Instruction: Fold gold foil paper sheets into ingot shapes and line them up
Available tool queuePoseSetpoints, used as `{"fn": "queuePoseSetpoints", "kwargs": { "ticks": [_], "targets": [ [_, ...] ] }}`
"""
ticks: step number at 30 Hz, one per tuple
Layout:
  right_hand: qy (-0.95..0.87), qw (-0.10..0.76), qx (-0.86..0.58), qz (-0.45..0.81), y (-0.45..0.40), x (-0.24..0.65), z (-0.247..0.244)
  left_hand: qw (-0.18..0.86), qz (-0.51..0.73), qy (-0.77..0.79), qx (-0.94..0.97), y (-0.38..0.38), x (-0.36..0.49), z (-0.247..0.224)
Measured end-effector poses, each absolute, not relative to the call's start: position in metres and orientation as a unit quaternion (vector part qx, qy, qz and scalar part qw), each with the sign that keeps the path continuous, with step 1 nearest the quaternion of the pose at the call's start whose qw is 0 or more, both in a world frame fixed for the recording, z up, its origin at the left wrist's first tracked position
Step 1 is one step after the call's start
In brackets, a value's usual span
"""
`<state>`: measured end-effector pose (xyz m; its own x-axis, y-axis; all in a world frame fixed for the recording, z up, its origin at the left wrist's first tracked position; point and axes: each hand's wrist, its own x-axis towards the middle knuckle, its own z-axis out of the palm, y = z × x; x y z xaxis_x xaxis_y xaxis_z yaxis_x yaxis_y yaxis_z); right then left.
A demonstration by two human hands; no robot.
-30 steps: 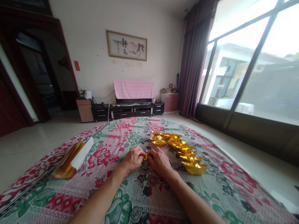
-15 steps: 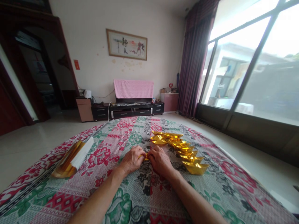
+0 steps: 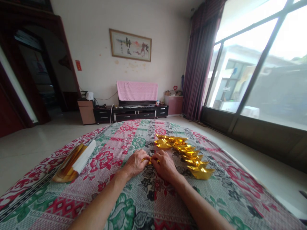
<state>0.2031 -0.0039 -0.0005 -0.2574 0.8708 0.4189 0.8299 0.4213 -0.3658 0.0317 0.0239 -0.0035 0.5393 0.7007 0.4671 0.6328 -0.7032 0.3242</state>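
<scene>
Gold paper piece [image 3: 150,160]: held between both hands at the centre of the grip; mostly covered, visible only as a small shiny bit in the gap.
Left hand [image 3: 137,163]: closed in a pinch on the left end of the piece, knuckles up, wrist low.
Right hand [image 3: 164,163]: closed in a pinch on the right end, close beside the left, back of the hand upward.
Patterned tablecloth [image 3: 103,159]: spread beneath and all around the grip, printed with red, green and black flowers.
Gold boat shapes [image 3: 200,173]: standing in a close slanting row to the right of the grip, with several more bunched just beyond the right hand; pointed at the ends.
Gold and white paper bundle [image 3: 73,163]: lying well to the left of the grip, folded over, gold inside, white along the right side.
Black cabinet [image 3: 134,115]: set far beyond the grip, past the table's edge, below a pink cloth [image 3: 137,91].
Framed picture [image 3: 130,45]: hung high on the wall beyond.
Purple curtain [image 3: 199,64]: hanging far off to the right, beside a large window [image 3: 242,70].
</scene>
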Motion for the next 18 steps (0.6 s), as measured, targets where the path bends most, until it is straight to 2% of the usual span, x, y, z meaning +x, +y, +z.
{"fn": "queuePoseSetpoints", "kwargs": {
  "ticks": [7,18],
  "targets": [
    [-0.789,0.287,-0.54,0.059,0.0,0.205,-0.001,0.063,0.288,0.378,0.878,0.023,0.03,-0.002],
    [-0.773,0.282,-0.569,0.017,-0.003,0.214,0.0,0.066,0.288,0.38,0.877,0.023,0.029,-0.004]
  ]
}}
